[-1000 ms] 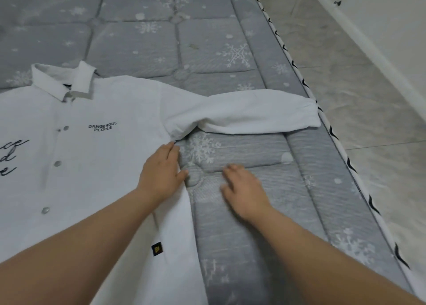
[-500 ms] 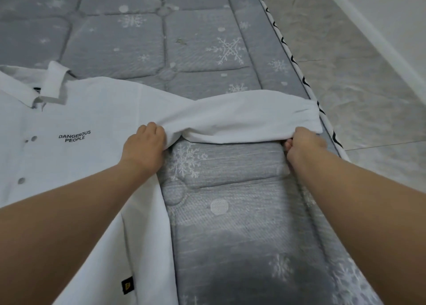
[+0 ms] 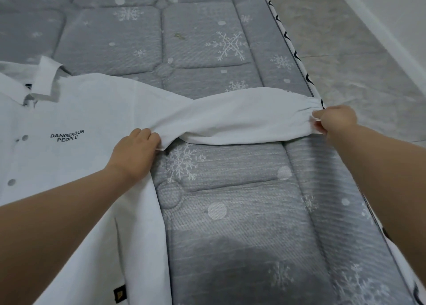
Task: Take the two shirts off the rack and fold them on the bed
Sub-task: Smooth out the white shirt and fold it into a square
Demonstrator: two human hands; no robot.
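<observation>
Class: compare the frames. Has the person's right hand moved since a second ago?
Yes. The right hand left the mattress beside the shirt's body and went outward to the bed's edge trim, where it now pinches the sleeve cuff.

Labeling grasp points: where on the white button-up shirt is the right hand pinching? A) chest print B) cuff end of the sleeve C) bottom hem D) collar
B: the right hand pinches the gathered cuff of the white button-up shirt, at the edge of the grey snowflake-patterned mattress.
</observation>
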